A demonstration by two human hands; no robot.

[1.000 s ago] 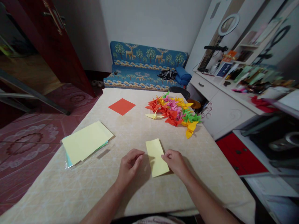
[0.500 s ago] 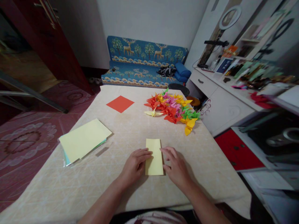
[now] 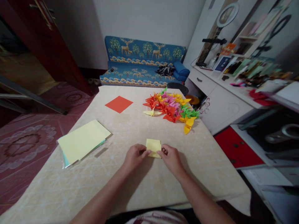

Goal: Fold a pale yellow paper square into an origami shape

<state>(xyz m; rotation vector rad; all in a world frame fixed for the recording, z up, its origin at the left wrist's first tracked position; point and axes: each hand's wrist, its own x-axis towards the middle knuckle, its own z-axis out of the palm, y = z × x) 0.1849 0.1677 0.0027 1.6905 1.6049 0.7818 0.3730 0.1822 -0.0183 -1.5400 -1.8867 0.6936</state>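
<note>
Shorter now: yellow paper (image 3: 153, 145), a long strip half second ago, folded to small square, flat on table (image 3: 140, 193), mid-front. Left hand (image 3: 133, 157), right hand (image 3: 171, 158) drawn in, fingers pinched narrow on its near corners. Judgement: halving fold made, crease likely being set.

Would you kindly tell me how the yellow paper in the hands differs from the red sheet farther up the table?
The yellow paper is a small folded piece; the red sheet lies open, flat and looks larger. The left hand and right hand pinch the yellow paper; nothing touches the red sheet. Both are on the table.
</note>
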